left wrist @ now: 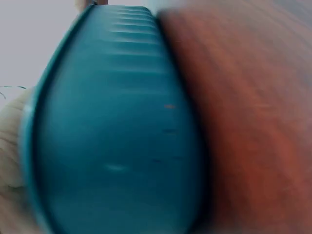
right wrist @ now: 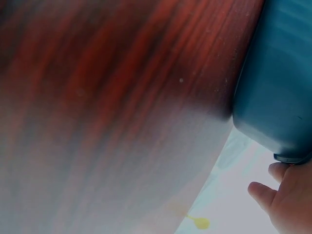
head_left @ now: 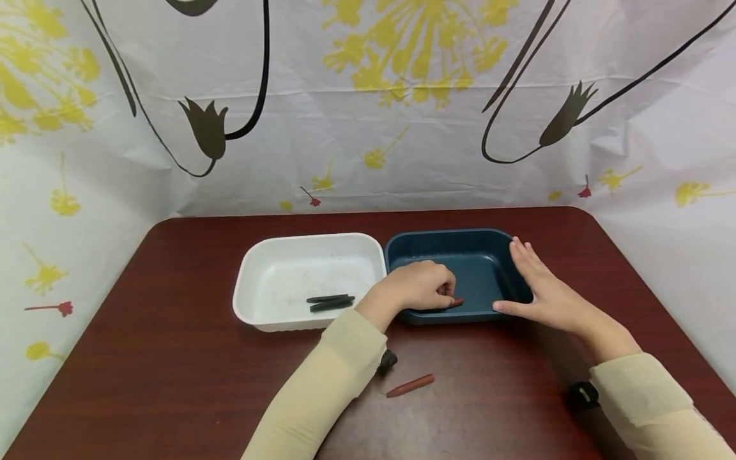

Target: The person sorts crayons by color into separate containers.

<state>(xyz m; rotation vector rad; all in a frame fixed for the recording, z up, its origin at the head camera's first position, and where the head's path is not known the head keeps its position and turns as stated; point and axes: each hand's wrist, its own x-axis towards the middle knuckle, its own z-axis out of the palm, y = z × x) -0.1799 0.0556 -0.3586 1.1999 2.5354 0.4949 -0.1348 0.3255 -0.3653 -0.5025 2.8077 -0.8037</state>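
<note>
My left hand (head_left: 422, 285) reaches down into the blue tray (head_left: 445, 235), its fingers curled. A reddish-brown crayon (head_left: 457, 303) shows at its fingertips, mostly covered by the hand, and the fingers seem to pinch it. At the tray's right end is my right hand (head_left: 543, 295), thumb and fingers spread wide against the rim; the right wrist view catches some of its fingers (right wrist: 263, 195) at the tray's edge. Another reddish-brown crayon (head_left: 411, 386), tapered at one end, lies on the table in front of the tray.
Left of the blue tray, nearly touching it, stands a white tray (head_left: 287, 246) with black crayons (head_left: 332, 304) inside. A dark wrist device (head_left: 387, 361) shows by the left sleeve. Patterned white sheeting (head_left: 345, 166) hangs behind the reddish-brown table (head_left: 190, 306).
</note>
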